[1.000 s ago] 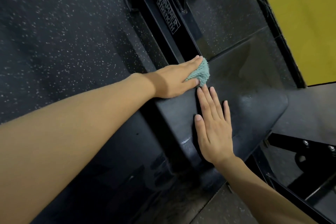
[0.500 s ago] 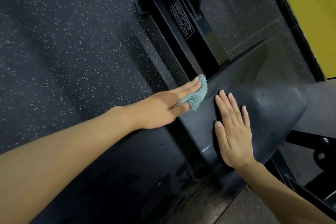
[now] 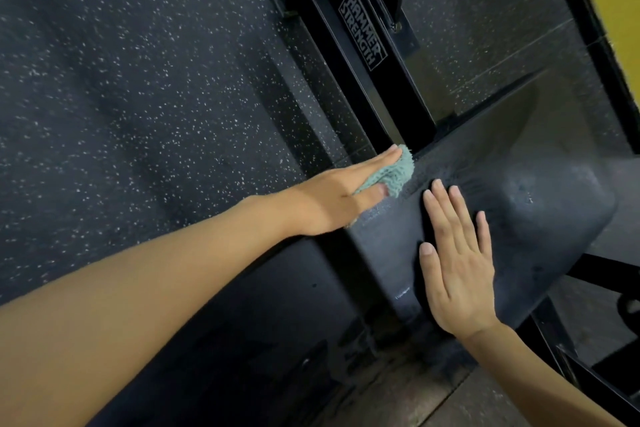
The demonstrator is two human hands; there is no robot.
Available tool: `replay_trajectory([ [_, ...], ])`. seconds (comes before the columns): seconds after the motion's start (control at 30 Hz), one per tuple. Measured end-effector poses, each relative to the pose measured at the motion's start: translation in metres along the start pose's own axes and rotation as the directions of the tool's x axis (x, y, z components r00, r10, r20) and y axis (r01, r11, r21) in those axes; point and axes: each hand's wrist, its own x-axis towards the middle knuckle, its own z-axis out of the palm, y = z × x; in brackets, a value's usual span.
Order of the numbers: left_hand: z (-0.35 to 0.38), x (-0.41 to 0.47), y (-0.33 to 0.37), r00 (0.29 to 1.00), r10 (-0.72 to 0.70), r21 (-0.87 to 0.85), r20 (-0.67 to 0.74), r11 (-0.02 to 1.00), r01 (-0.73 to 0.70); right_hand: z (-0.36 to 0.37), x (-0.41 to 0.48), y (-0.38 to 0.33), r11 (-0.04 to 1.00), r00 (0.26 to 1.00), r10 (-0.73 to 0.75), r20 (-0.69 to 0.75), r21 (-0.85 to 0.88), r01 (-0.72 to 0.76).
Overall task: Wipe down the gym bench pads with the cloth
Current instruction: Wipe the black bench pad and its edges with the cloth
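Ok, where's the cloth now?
Head view, right of centre: the cloth is in the left hand, pressed on the edge of the bench pad below the black frame, up-left of the right hand.

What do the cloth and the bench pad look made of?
The cloth looks like teal terry or microfibre: nubby looped pile. The bench pad seems black vinyl-type upholstery over padding: fine grain, dull sheen, rounded corner.

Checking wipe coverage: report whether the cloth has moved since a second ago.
Yes. Against the bench pad, the cloth has slid left, from the top surface to the pad's left edge, pinched in the left hand.
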Motion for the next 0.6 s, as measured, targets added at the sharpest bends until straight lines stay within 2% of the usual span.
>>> replay_trajectory([
  [0.17,0.005,0.026,0.009,0.995,0.091,0.038,-0.028,0.995,-0.090,0.000,0.000,0.001,1.000,1.000,0.003,-0.004,-0.001,-0.003],
  [0.3,0.006,0.028,0.008,0.994,0.088,-0.013,-0.060,0.996,-0.089,-0.001,0.000,0.001,1.000,1.000,0.007,0.000,0.004,-0.007],
  [0.6,-0.003,-0.034,-0.009,0.995,0.095,-0.007,0.005,0.995,-0.095,0.000,0.000,0.000,1.000,1.000,0.010,0.002,-0.007,-0.010],
])
